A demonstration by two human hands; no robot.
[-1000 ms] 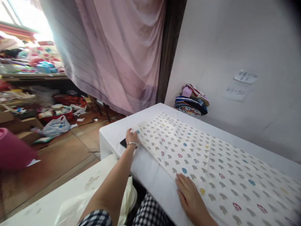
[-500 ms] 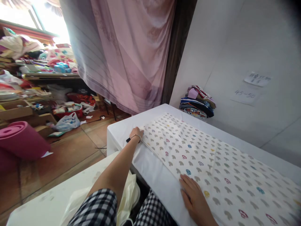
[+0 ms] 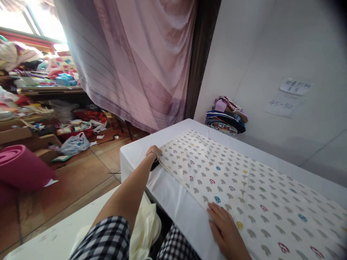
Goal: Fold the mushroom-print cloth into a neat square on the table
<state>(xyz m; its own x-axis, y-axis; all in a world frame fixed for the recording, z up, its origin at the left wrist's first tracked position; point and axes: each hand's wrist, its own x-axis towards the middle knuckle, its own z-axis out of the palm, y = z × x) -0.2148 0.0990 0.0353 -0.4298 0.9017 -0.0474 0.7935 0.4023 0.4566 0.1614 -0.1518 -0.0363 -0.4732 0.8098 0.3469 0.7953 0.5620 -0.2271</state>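
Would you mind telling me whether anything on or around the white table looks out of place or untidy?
On the table the patterned cloth lies fairly flat under the left hand and right hand. A small dark object sits half tucked under the cloth's corner. The floor beyond is littered with bags and scraps.

Home sewing rm: fabric stack point(image 3: 227, 118), curtain point(image 3: 141, 61)
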